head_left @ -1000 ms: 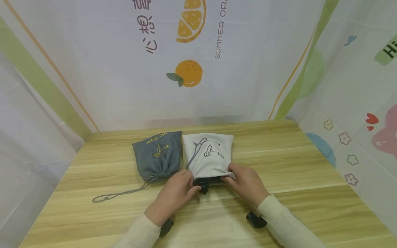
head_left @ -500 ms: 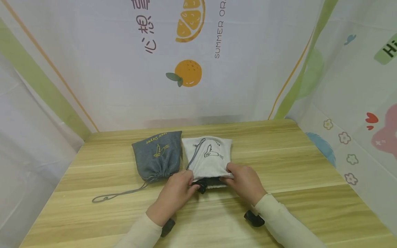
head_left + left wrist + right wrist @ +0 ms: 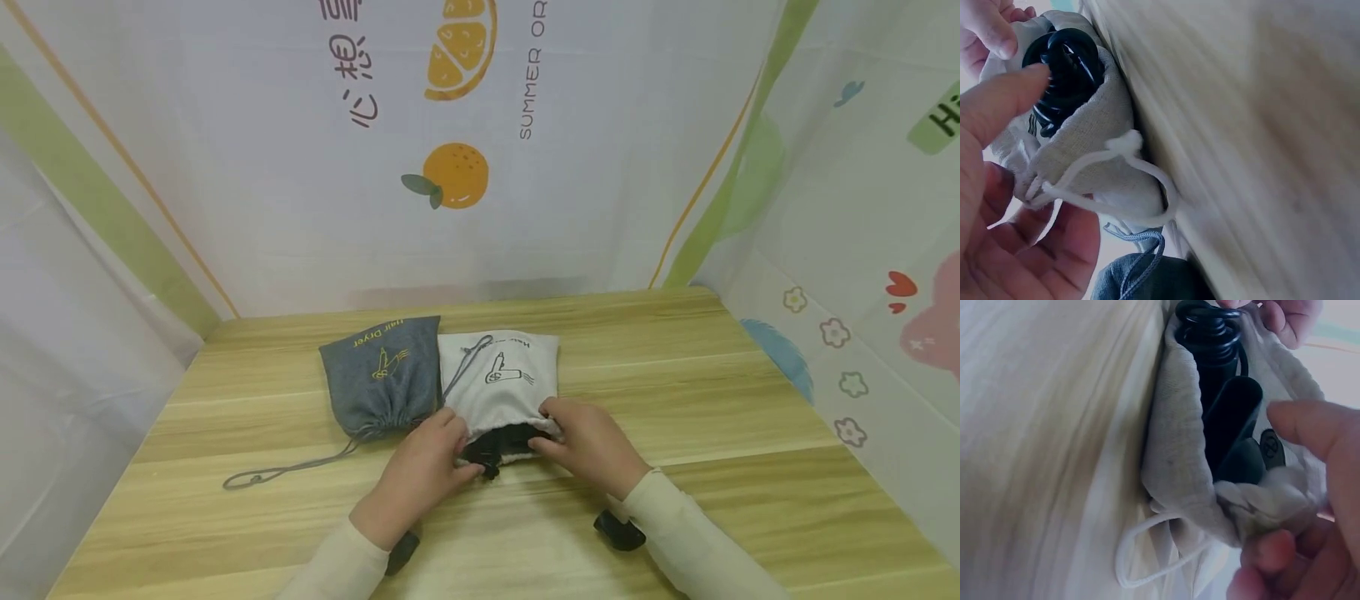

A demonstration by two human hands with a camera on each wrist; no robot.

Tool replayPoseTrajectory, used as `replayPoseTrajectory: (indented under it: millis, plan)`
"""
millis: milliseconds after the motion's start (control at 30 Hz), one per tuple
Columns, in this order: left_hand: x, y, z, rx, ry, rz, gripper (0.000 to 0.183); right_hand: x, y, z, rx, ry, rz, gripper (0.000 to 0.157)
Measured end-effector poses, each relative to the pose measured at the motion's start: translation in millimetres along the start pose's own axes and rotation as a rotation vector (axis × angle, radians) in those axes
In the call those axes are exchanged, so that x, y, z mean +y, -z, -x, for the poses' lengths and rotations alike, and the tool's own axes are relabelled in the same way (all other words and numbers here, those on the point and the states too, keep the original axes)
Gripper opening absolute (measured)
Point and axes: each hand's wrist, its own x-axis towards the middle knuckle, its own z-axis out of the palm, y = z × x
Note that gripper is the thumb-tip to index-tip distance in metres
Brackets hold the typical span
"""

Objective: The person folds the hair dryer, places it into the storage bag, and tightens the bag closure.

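Note:
A light grey drawstring bag [image 3: 517, 396] with a hair dryer print lies with its mouth open toward me. My left hand [image 3: 423, 467] holds the left side of the mouth, thumb over the opening and fingers curled behind the cloth. At the right corner my right hand [image 3: 596, 446] grips the gathered rim, its thumb inside the opening. Within the bag show a coiled black cord [image 3: 1072, 69] and a black appliance with a rounded end [image 3: 1235, 412], mostly hidden by cloth. A white cord loop [image 3: 1125, 556] hangs from the rim.
A dark grey drawstring bag [image 3: 390, 383] marked Hair Dryer lies against the light one's left side, its cord [image 3: 288, 468] trailing left over the wooden table [image 3: 225, 550]. A printed white curtain [image 3: 570, 208] stands behind the table.
The light bag's mouth has widened, its upper rim pulled back, and more of the black contents shows. The bag has shifted slightly left; the dark bag stays put.

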Motion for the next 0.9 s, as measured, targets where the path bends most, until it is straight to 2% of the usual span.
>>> replayPoseTrajectory:
  millis: [133, 300, 533, 633, 900]
  plan:
    - [-0.3, -0.5, -0.7, 0.01, -0.038, -0.008, 0.055, 0.9, 1.4, 1.6, -0.035, 0.019, -0.008, 0.031]
    - [4.5, 0.6, -1.5, -0.052, -0.005, 0.022, 0.049, 0.9, -0.4, 0.2, -0.05, 0.013, 0.036, 0.032]
    - [7.7, 2.4, -3.4, -0.127, 0.041, 0.003, 0.037, 0.7, -8.5, -5.5, -0.031, -0.004, 0.115, 0.039]
    - [8.5, 3.4, -4.3, -0.116, 0.041, 0.013, 0.038, -0.4, -9.9, -6.9, -0.022, -0.024, 0.119, 0.04]
    - [8.8, 1.4, -6.7, -0.026, -0.014, -0.019, 0.036, -5.1, -11.5, -11.3, 0.005, -0.058, 0.115, 0.036]
